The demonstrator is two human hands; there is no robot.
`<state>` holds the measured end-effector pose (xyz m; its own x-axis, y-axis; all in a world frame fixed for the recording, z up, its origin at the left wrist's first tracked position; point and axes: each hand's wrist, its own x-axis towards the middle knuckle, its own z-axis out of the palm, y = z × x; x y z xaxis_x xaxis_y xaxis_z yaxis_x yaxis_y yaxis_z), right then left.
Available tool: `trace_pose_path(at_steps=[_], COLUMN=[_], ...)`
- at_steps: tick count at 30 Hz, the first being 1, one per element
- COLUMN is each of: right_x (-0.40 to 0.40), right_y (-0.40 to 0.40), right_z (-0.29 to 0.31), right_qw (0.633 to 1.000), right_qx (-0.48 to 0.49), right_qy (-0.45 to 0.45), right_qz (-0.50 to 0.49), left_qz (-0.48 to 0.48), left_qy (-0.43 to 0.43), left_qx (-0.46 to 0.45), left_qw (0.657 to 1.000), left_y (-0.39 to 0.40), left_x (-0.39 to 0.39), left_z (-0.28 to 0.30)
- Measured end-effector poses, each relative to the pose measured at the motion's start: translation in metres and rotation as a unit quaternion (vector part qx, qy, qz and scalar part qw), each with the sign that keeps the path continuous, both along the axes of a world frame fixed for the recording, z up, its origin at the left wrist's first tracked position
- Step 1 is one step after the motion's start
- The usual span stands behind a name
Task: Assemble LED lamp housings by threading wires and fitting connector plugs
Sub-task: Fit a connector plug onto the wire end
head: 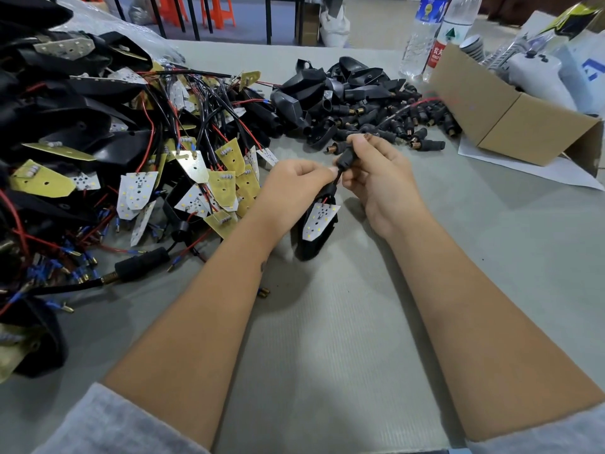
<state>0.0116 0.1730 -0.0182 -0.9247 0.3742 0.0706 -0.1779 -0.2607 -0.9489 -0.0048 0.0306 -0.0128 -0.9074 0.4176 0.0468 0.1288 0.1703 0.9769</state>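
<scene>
While the housing (pixel 316 234) hung just above the bench (pixel 343 322), both hands worked its wire.
The right hand (pixel 379 178) gripped a plug (pixel 347 158) — likely to seat it — and the left hand (pixel 296 178) had its fingers (pixel 322 173) pinched on the wire (pixel 337 178) below, steadying it.

black lamp housing (pixel 316 237) | white LED board (pixel 319 221) tilted inside | black connector plug (pixel 346 157) above
</scene>
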Motion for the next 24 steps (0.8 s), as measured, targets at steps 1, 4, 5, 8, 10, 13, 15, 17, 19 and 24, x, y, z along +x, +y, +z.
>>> trace_pose_path(at_steps=[1, 4, 5, 8, 10, 13, 15, 17, 19, 24], right_x=[0.0001, 0.0003, 0.0004, 0.0006, 0.0007, 0.0014, 0.0019, 0.0017, 0.0014, 0.0014], right_y=[0.0004, 0.0013, 0.0009, 0.0002, 0.0003, 0.0019, 0.0030, 0.0034, 0.0038, 0.0046], right_z=[0.0007, 0.0037, 0.0041, 0.0040, 0.0045, 0.0052, 0.0047, 0.0041, 0.0040, 0.0050], right_qw=[1.000, 0.996, 0.995, 0.993, 0.991, 0.987, 0.987, 0.987, 0.987, 0.989], right_qx=[-0.024, -0.076, -0.086, -0.097, -0.107, -0.129, -0.132, -0.132, -0.136, -0.137], right_qy=[0.005, 0.014, 0.015, 0.018, 0.022, 0.028, 0.027, 0.026, 0.027, 0.034], right_qz=[-0.014, -0.045, -0.050, -0.067, -0.080, -0.088, -0.089, -0.087, -0.084, -0.052], left_qz=[-0.001, -0.008, -0.012, -0.017, -0.025, -0.046, -0.049, -0.053, -0.056, -0.040], left_qy=[0.001, -0.002, 0.002, 0.010, 0.007, 0.010, 0.036, 0.064, 0.081, 0.093], left_qx=[0.000, 0.005, -0.002, -0.016, -0.012, -0.012, -0.024, -0.034, -0.021, 0.046], left_qw=[1.000, 1.000, 1.000, 1.000, 1.000, 0.999, 0.998, 0.996, 0.995, 0.994], left_y=[-0.0001, -0.0001, 0.0000, -0.0006, -0.0020, -0.0036, -0.0040, -0.0038, -0.0031, -0.0027], left_x=[0.0000, -0.0010, -0.0017, -0.0044, -0.0053, -0.0053, -0.0056, -0.0060, -0.0055, -0.0037], left_z=[0.0001, -0.0011, -0.0016, -0.0037, -0.0041, -0.0044, -0.0050, -0.0058, -0.0065, -0.0054])
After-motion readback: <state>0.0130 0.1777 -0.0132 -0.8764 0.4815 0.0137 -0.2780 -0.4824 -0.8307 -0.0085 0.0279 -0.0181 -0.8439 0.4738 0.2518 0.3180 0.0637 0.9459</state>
